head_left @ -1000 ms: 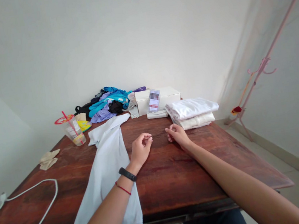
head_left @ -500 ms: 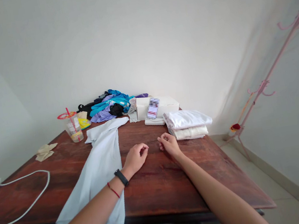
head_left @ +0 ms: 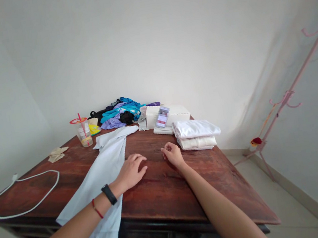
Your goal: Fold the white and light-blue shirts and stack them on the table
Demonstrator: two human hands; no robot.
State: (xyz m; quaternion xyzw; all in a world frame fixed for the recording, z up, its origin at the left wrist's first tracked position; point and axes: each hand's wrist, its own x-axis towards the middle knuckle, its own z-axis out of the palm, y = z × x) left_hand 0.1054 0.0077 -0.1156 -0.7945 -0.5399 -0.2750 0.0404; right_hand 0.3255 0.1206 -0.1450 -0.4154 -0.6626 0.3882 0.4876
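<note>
Seen from above: wooden bench [head_left: 165, 191] against a white wall. Left hand [head_left: 131, 171], wrist banded with a black watch and a red string, flat and open, fingers spread, palm down at the right edge of a pale blue shirt [head_left: 104, 173]. Shirt stretched lengthwise from the far middle of the bench to the near edge, hem hanging over that edge. Right hand [head_left: 171, 155] loosely curled, holding nothing, knuckles resting on bare wood just right of the left hand, near a stack of folded white garments [head_left: 196, 134] toward the far right edge. Behind the stack, a white box [head_left: 173, 113] along the far edge. Beside the box, at the far middle, a heap of blue, purple and black clothes [head_left: 118, 115]. Left of the heap, a plastic cup with a red straw [head_left: 83, 132]. Near the left edge, a crumpled beige cloth [head_left: 57, 154] and a looped white cable [head_left: 28, 193].
</note>
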